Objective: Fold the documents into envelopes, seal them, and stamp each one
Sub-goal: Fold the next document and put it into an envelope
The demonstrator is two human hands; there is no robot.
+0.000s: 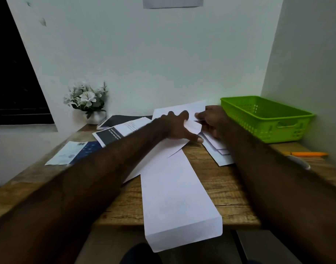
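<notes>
1. At the far middle of the wooden tabletop (226, 189), the left hand (177, 128) is lying flat with fingers spread on a plain white sheet of paper (179, 109). It is pressing the sheet down, so that it is not sliding while it is being worked.
2. Just beside it, the right hand (213, 121) is curling its thumb and fingers at the sheet's right edge. It seems to be pinching the edge to bring it over into a fold, though the hand itself is partly hiding the contact.
3. The two hands are sitting close together but not touching, one anchoring and one lifting, which suits making a crease.
4. Nearer the person, a long white paper envelope (180, 197) is lying lengthwise. Its near end is hanging over the tabletop's front edge and its far end is running under the sheet. It is probably waiting within easy reach to receive the folded document.
5. Under the right wrist, a small fanned pile of white envelopes or papers (220, 155) is resting; which they are cannot be told.
6. At the right, a bright green perforated plastic basket (268, 119) is standing against the wall, likely meant for finished mail. An orange pen (308, 154) is lying just in front of it.
7. No stamp is showing clearly, so sealing and stamping are judged not yet begun.
</notes>
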